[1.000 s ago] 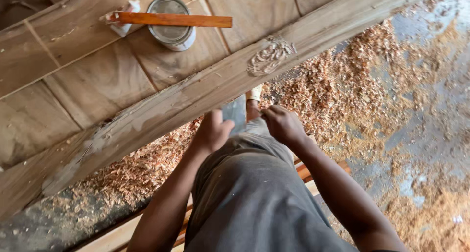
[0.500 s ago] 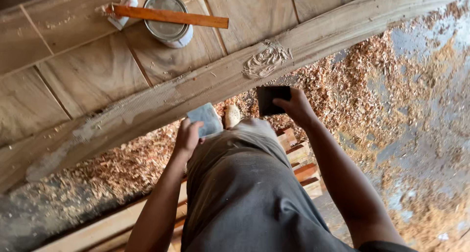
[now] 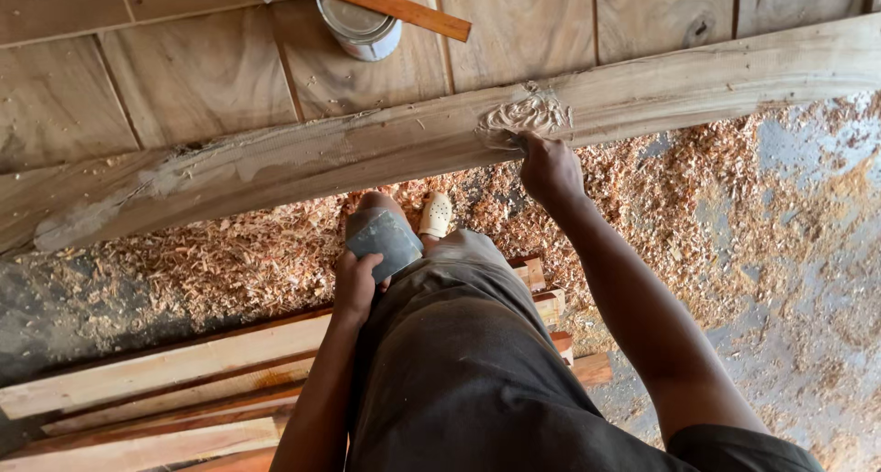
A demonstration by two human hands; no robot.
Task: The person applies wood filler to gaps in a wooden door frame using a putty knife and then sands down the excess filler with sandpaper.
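Change: R hand [image 3: 549,167] now up on carved motif [image 3: 525,116] of long beam [image 3: 385,146], fingers curled on edge, holding nothing | L hand [image 3: 356,284] now grips grey sheet [image 3: 384,240] by knee, below-left of R | sanding seemingly resumes at carving.

open: shavings floor [image 3: 697,206] right of knee | blocked: carved beam [image 3: 367,151] ahead; plank stack [image 3: 156,389] left

One beam [image 3: 367,155], one tin [image 3: 360,22], perhaps five planks [image 3: 156,380] (stacked).
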